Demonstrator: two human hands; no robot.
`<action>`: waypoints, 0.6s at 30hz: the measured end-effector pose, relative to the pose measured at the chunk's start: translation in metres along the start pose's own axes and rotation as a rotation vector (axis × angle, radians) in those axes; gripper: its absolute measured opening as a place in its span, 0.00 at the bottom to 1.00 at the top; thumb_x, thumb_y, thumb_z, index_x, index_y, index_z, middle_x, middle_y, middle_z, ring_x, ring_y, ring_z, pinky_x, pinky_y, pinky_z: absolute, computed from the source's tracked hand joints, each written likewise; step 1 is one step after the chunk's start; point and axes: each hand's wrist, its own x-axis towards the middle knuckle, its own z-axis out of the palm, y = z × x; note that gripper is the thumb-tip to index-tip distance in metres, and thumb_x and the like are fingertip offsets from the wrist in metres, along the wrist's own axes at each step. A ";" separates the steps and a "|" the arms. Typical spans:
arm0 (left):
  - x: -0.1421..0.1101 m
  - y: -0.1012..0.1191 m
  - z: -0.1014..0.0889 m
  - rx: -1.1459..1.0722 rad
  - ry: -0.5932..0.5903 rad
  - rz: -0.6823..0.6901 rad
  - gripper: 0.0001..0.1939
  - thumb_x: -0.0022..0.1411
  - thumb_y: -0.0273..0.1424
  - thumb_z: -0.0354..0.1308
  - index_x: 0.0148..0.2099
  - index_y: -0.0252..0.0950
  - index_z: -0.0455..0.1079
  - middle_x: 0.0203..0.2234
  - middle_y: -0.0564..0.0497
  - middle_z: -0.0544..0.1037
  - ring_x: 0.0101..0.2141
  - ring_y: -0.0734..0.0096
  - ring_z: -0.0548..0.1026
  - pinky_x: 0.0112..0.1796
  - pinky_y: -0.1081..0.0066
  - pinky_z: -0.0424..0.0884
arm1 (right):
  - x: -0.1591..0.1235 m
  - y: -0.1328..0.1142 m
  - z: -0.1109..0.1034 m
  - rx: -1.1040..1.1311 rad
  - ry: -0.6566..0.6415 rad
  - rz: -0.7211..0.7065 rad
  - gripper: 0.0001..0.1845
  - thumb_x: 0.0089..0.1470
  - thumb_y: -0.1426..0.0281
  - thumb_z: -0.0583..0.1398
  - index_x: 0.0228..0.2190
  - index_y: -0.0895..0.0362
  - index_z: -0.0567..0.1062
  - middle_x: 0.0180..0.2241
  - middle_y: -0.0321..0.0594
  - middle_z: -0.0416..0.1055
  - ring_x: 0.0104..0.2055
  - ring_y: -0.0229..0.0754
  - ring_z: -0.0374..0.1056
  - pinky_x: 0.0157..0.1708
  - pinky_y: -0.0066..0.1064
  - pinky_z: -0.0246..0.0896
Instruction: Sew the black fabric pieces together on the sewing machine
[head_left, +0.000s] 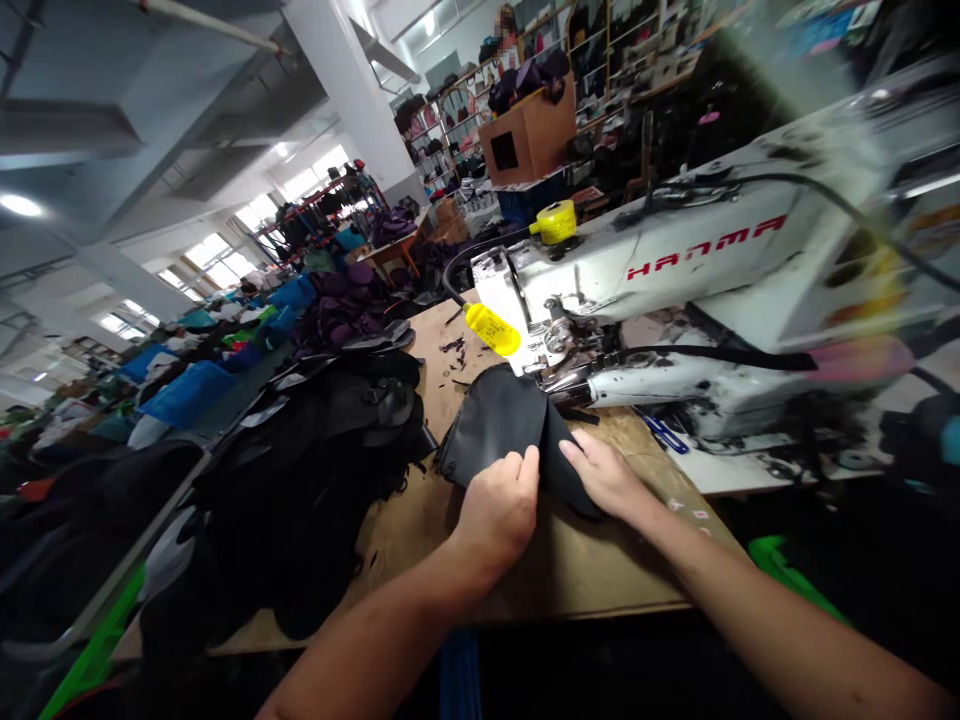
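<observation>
Holding black piece [499, 425] | long axis slanting near-right | far edge toward sewing machine [675, 262] | left fingers [529, 468], right fingers [576, 456] gripping it

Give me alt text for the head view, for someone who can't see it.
The left hand and right hand hold a black piece by a white sewing machine. A black heap covers the left of the table; a brown box stands beyond.
</observation>
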 end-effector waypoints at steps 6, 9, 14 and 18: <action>0.026 0.015 -0.006 -0.176 -0.140 -0.031 0.13 0.70 0.26 0.45 0.45 0.34 0.72 0.32 0.48 0.77 0.29 0.66 0.75 0.29 0.68 0.71 | 0.004 -0.007 0.001 -0.079 0.040 0.015 0.16 0.63 0.57 0.48 0.27 0.52 0.60 0.24 0.37 0.68 0.28 0.44 0.65 0.30 0.33 0.54; 0.045 0.020 -0.005 -0.147 -0.169 -0.056 0.12 0.68 0.26 0.46 0.40 0.34 0.72 0.32 0.46 0.77 0.29 0.65 0.76 0.30 0.67 0.71 | 0.020 -0.013 0.001 -0.089 0.049 0.024 0.13 0.62 0.62 0.48 0.27 0.52 0.59 0.24 0.38 0.68 0.28 0.43 0.64 0.30 0.32 0.54; 0.063 0.016 0.007 -0.103 -0.151 -0.080 0.12 0.68 0.26 0.45 0.42 0.33 0.72 0.34 0.45 0.77 0.31 0.63 0.77 0.31 0.66 0.72 | 0.051 -0.016 0.003 -0.054 0.042 0.013 0.11 0.62 0.66 0.49 0.27 0.53 0.63 0.27 0.40 0.72 0.31 0.43 0.66 0.33 0.31 0.58; 0.075 0.010 0.018 -0.072 -0.126 -0.089 0.13 0.68 0.25 0.45 0.45 0.31 0.71 0.35 0.44 0.77 0.32 0.61 0.77 0.31 0.66 0.72 | 0.063 -0.019 0.002 -0.045 -0.005 0.002 0.11 0.59 0.68 0.53 0.25 0.54 0.64 0.27 0.41 0.74 0.30 0.42 0.66 0.33 0.31 0.59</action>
